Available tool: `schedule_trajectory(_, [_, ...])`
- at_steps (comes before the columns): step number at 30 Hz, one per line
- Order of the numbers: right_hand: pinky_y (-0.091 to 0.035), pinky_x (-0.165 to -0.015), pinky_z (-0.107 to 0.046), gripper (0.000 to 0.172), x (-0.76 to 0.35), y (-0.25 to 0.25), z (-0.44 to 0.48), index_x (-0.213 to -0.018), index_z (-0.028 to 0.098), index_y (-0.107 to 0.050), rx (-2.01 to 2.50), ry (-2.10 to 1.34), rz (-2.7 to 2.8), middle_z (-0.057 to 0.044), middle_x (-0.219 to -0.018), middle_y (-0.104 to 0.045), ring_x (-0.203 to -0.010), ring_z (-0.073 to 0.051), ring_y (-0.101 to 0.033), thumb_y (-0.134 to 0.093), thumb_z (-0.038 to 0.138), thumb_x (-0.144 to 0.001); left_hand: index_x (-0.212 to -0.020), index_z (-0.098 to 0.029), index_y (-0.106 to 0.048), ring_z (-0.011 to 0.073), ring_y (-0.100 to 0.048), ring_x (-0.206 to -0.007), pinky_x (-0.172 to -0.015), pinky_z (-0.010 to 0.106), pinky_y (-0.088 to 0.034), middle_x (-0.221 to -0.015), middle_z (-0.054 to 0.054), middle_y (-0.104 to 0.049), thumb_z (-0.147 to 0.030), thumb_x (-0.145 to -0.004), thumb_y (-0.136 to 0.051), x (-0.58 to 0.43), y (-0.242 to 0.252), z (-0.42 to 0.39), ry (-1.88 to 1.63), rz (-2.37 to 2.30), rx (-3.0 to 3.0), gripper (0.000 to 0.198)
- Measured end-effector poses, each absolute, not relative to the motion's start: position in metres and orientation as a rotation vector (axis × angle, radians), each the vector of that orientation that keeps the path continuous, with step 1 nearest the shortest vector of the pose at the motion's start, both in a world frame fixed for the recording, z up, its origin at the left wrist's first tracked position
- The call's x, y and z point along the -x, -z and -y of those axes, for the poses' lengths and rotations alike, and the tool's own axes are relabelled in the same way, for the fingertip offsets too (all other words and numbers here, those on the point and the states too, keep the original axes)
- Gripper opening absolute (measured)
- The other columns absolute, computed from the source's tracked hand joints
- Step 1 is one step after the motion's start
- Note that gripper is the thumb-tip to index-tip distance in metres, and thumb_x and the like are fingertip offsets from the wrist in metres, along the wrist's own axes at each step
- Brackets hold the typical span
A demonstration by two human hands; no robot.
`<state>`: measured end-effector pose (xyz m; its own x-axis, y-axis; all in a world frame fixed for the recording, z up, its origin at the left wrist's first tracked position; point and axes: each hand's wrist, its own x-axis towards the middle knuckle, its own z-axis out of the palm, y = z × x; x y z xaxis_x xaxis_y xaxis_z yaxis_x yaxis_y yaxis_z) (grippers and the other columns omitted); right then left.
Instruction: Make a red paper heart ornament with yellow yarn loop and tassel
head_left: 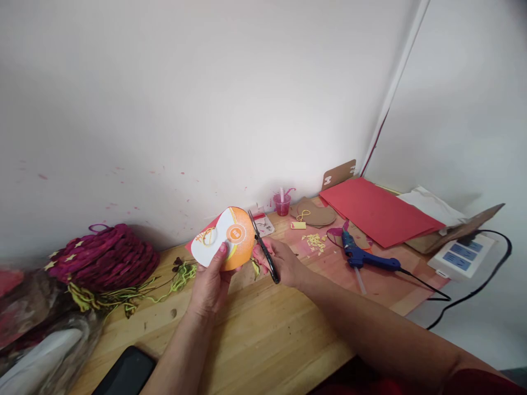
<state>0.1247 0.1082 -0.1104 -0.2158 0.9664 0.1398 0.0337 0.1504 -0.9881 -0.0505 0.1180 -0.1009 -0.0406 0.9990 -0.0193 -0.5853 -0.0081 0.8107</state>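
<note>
A rounded, waisted piece of orange-and-white card [222,233] was held up above the near middle of the wooden table [247,323], printed side showing. The left hand [212,285] was clamped on its lower edge, thumb pressed flat on the front. A yellow loop lay across the white part, and a strip of red [193,245] showed behind the card. At its right edge, the right hand [284,263] was closed around black-handled scissors [268,255], blades pointing up and away; whether they gripped the card could not be told. The two hands were apart, near each other

Beyond them stood a small cup [282,206] of pink liquid, close to the wall [206,99]. To its right lay a brown card shape [321,215], a yellow tag [298,225] and scattered yellow bits [315,243]. Farther right were a blue glue gun [373,260], red sheets [379,211] and a white power strip [463,255]. On the left sat a magenta braided coil [111,258] with yellow stars, green yarn [183,278] beside it, and a black phone [125,373] near the front
</note>
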Motion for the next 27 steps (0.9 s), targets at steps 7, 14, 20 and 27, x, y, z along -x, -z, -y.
schedule_trajectory(7, [-0.037, -0.052, -0.024, 0.05, -0.128, 0.104, -0.109, -0.075, 0.022, -0.049, 1.016, -1.308, 1.426, 0.005, -0.066, -0.048, -0.054, -0.011, -0.049, -0.066, 0.067, -0.085, -0.116, -0.022, -0.073, 0.0218, -0.077, -0.098, -0.079, 0.024, -0.065, -0.12, 0.006, -0.077, -0.01, -0.076, -0.081, 0.057, 0.094, -0.121, -1.494, -0.842, -0.692, 0.043])
schedule_trajectory(14, [-0.038, -0.049, -0.024, 0.049, -0.13, 0.101, -0.106, -0.073, 0.021, -0.048, 0.961, -1.353, 1.433, 0.005, -0.068, -0.047, -0.053, -0.01, -0.048, -0.067, 0.064, -0.085, -0.12, -0.022, -0.072, 0.0282, -0.073, -0.112, -0.096, 0.036, -0.062, -0.119, 0.007, -0.078, -0.009, -0.07, -0.084, 0.063, 0.091, -0.122, -1.52, -0.825, -0.704, 0.053])
schedule_trajectory(20, [-0.035, -0.047, -0.024, 0.05, -0.131, 0.104, -0.108, -0.075, 0.021, -0.05, 0.971, -1.375, 1.438, 0.005, -0.067, -0.048, -0.05, -0.009, -0.049, -0.068, 0.067, -0.084, -0.118, -0.019, -0.073, 0.0272, -0.074, -0.11, -0.095, 0.034, -0.062, -0.117, 0.009, -0.078, -0.007, -0.07, -0.083, 0.065, 0.092, -0.122, -1.537, -0.829, -0.698, 0.051])
schedule_trajectory(27, [-0.036, -0.046, -0.024, 0.054, -0.132, 0.104, -0.109, -0.072, 0.021, -0.048, 0.963, -1.391, 1.432, 0.005, -0.066, -0.048, -0.049, -0.009, -0.048, -0.067, 0.07, -0.083, -0.119, -0.018, -0.072, 0.0303, -0.073, -0.112, -0.097, 0.037, -0.061, -0.117, 0.01, -0.078, -0.007, -0.068, -0.084, 0.066, 0.092, -0.123, -1.542, -0.825, -0.692, 0.054])
